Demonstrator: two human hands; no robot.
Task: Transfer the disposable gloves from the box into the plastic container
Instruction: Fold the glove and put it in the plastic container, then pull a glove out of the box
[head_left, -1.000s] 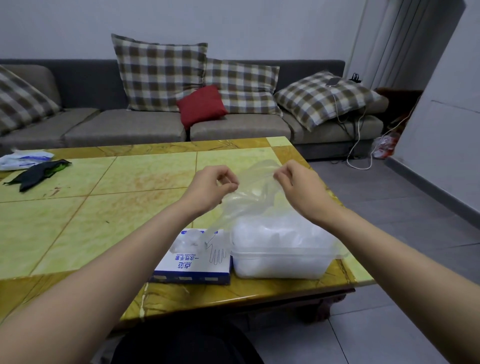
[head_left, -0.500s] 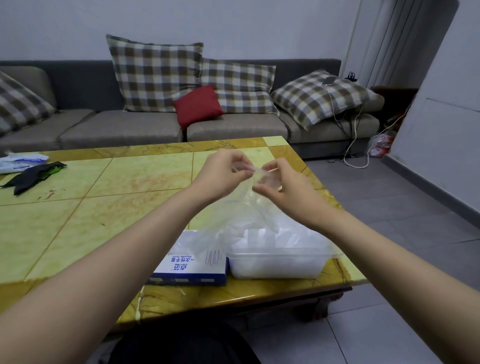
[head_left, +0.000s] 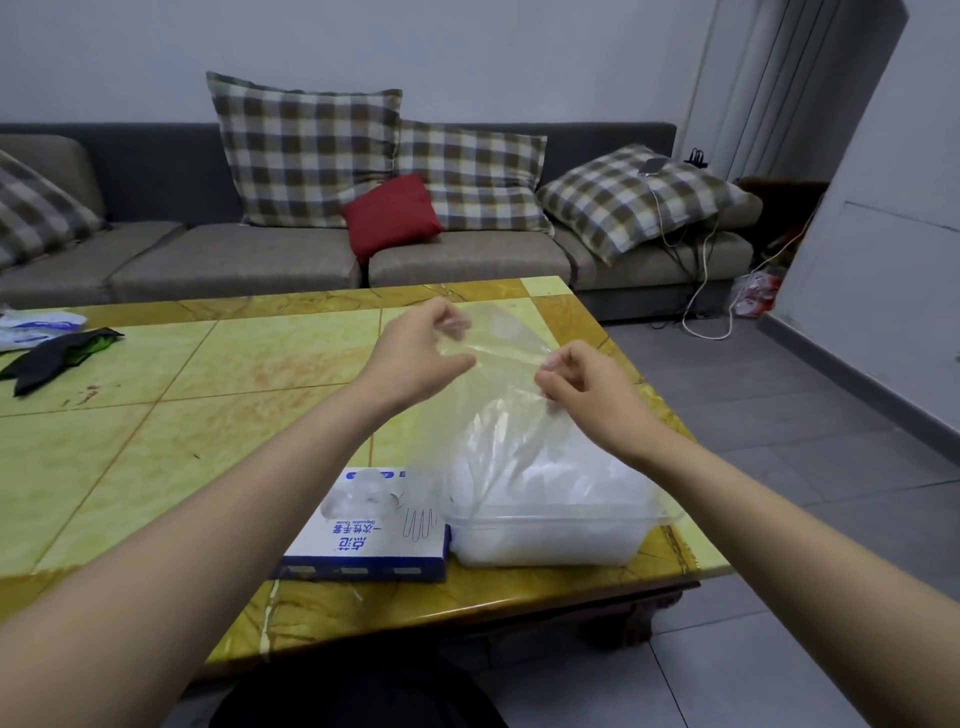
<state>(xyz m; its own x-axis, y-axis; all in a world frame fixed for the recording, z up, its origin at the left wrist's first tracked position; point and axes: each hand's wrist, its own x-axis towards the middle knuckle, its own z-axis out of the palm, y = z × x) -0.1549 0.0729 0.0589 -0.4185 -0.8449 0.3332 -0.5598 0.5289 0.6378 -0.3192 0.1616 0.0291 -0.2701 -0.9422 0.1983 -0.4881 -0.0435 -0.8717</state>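
Clear glove (head_left: 501, 358) in pinch of left hand (head_left: 415, 358) and right hand (head_left: 587, 389), above container (head_left: 545, 548) by table edge (head_left: 696, 551)

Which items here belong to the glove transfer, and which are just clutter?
Job: clear glove, pinched by left hand and right hand; glove box; plastic container with gloves piled in it.
Lying about: black cloth and white packet at far left of the table; red cushion; phone on a plaid pillow.

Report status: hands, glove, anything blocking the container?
Hands: left hand and right hand both pinch a clear glove, stretched above the container. It is heaped with gloves. Beside it, the box. Nothing in the way.
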